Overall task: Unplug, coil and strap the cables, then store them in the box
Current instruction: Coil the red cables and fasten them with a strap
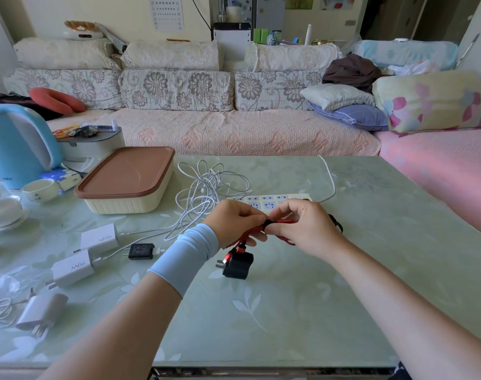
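I see both hands close together, just above the green table [302, 311]. My left hand [233, 222] has its fingers curled around a bunch of the red cable [286, 221] and holds it tight. My right hand [302, 229] pinches the same red cable with its thumb and fingertips, right next to the left hand. Where the two hands meet there is a little black band [268, 223] on the cable. I cannot tell if it goes all the way around. A black plug [238, 266] hangs down from the red cable, under my left hand, and it looks like it sits on the table. My left wrist wears a light blue sleeve [187, 259]. Behind my hands lies the power strip [272, 200], partly hidden by them. A messy pile of white cables [206, 187] lies loose on the table to its left. The box [124, 205] stands further left, near the pile, and its brown lid [127, 171] is on. The red cable is in my hands, not in the box. On the left side of the table lie white chargers [73, 270] and a small black charger [141, 251]. A blue kettle [14, 144] and a cup [40, 189] stand at the far left. A long sofa [233, 133] with flowers on it is behind the table
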Motion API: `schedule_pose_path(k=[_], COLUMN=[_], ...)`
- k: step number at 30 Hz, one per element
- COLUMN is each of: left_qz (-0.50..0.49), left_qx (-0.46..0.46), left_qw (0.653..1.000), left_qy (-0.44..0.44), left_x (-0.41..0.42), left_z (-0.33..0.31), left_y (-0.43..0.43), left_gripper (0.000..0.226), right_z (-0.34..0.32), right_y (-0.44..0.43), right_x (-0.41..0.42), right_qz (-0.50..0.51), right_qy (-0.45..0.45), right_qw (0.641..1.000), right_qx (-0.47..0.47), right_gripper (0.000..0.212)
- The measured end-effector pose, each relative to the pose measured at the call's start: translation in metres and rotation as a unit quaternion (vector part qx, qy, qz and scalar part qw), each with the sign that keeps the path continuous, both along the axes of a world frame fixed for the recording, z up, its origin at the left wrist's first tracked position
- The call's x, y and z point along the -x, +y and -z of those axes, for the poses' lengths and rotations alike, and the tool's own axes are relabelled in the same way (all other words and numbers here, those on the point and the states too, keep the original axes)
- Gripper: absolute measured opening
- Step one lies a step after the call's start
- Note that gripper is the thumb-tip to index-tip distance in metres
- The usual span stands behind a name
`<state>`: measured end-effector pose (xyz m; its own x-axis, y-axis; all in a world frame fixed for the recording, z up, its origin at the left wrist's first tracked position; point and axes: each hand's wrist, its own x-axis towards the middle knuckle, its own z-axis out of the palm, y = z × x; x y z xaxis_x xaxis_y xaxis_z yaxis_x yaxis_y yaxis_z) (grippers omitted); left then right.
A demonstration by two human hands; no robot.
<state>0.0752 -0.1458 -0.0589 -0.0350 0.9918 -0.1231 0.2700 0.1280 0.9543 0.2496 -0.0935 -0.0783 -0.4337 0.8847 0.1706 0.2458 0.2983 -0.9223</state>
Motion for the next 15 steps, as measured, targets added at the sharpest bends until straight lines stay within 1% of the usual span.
schedule_pose_path(k=[2,5,7,9,12,15], left_qz=[0.017,0.016,0.008,-0.012,-0.039,-0.080], left_qx=[0.003,0.014,0.025,0.049,0.061,0.049], left_qw=[1.000,1.000,0.999,0.996,0.988,0.982], left_qy=[-0.022,-0.013,-0.026,-0.074,-0.138,-0.161], left_x=[0.0014,0.0002,-0.0005,-0.0006,-0.0003,-0.0003], left_z=[-0.0002,-0.0022,-0.0024,-0.0020,0.0008,0.0041], left_y=[-0.0004,-0.0030,-0.0037,-0.0043,-0.0023,0.0028], left_gripper=[0.014,0.016,0.015,0.015,0.009,0.004], right_z=[-0.0016,-0.0029,-0.0017,-0.0011,-0.0004,0.0033], right_y=[-0.0013,-0.0023,-0.0028,-0.0038,-0.0028,-0.0004], right_x=[0.0010,0.0012,0.0018,0.0035,0.0044,0.0061], right_qz=[0.005,0.006,-0.002,-0.017,-0.027,0.001], right_qy=[0.016,0.025,0.005,-0.007,0.016,0.018], right_qw=[0.999,0.997,0.998,0.999,0.999,1.000], right_qx=[0.040,0.079,0.061,0.044,0.039,0.011], right_gripper=[0.028,0.035,0.038,0.037,0.036,0.042])
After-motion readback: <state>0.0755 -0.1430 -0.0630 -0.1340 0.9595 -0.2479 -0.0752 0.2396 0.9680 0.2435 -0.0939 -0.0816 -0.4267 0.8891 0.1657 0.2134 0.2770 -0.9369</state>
